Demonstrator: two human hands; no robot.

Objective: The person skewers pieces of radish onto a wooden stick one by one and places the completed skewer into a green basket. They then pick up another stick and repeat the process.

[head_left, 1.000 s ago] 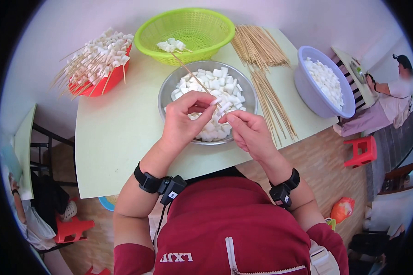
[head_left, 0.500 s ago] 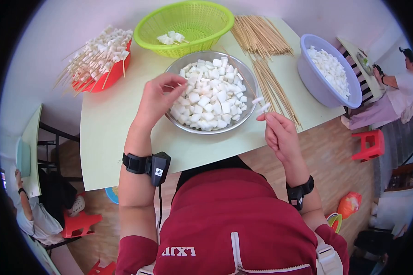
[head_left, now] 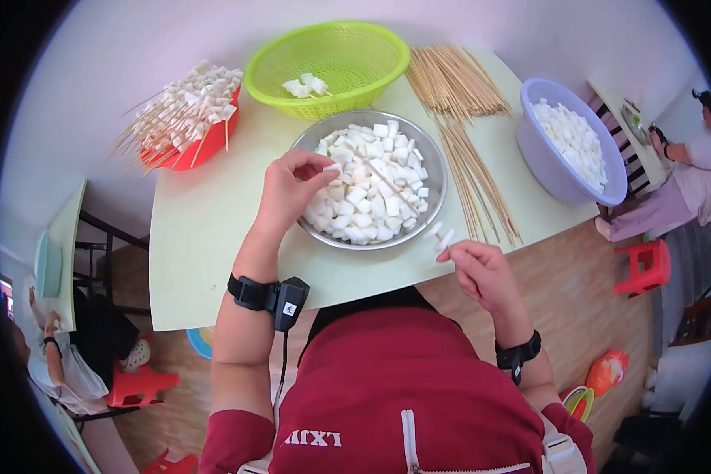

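A metal bowl [head_left: 429,213] full of white cubes stands mid-table. My left hand [head_left: 288,192] hovers over its left side and pinches one white cube [head_left: 332,167] between thumb and fingertips. At the table's near edge my right hand [head_left: 480,268] holds a thin bamboo skewer [head_left: 399,192] by its lower end. The stick slants up-left across the bowl and carries two white cubes [head_left: 439,235] just above my fingers.
A green basket [head_left: 326,59] with one finished skewer sits at the back. A red bowl [head_left: 205,138] of loaded skewers is far left. Loose bamboo sticks [head_left: 470,154] lie right of the metal bowl, beside a lilac bowl [head_left: 547,170] of cubes. Other people sit at the far right and lower left.
My hands parted from the skewer; the left went into the bowl and picked up a cube. The right hand drew back to the table edge with the skewer.
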